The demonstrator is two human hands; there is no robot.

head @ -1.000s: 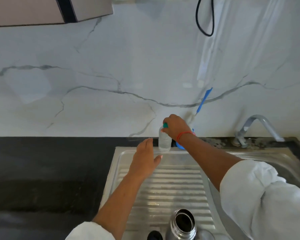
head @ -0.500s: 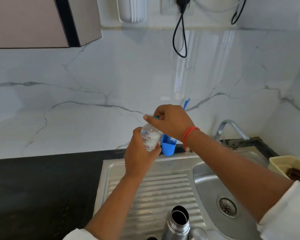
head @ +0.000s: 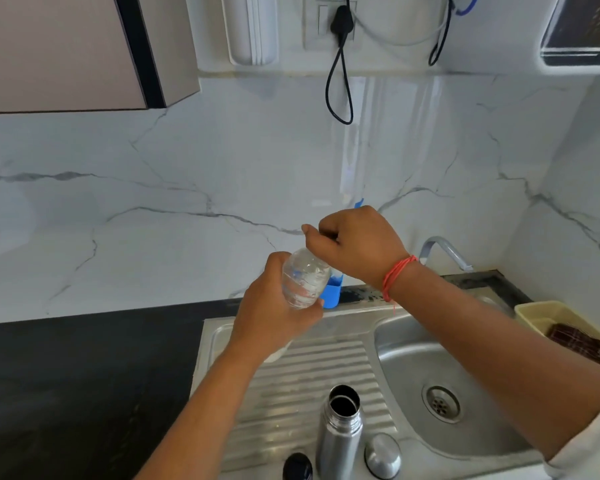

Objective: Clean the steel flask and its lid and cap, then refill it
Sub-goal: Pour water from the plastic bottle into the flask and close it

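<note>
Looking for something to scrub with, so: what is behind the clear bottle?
A blue cup stands at the sink's back edge behind the clear bottle gripped by the left hand. The bottle and right hand cover its top; only a blue tip shows above.

drainboard [head: 291,393] | steel flask [head: 338,441] upright, open | steel cap [head: 382,455] | black lid [head: 297,466]

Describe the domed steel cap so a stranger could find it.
On the ribbed steel drainboard, near edge, stands an open cylindrical steel flask. The domed steel cap sits just right of it. Unlike the round black lid on the flask's left, it is shiny silver.
</note>
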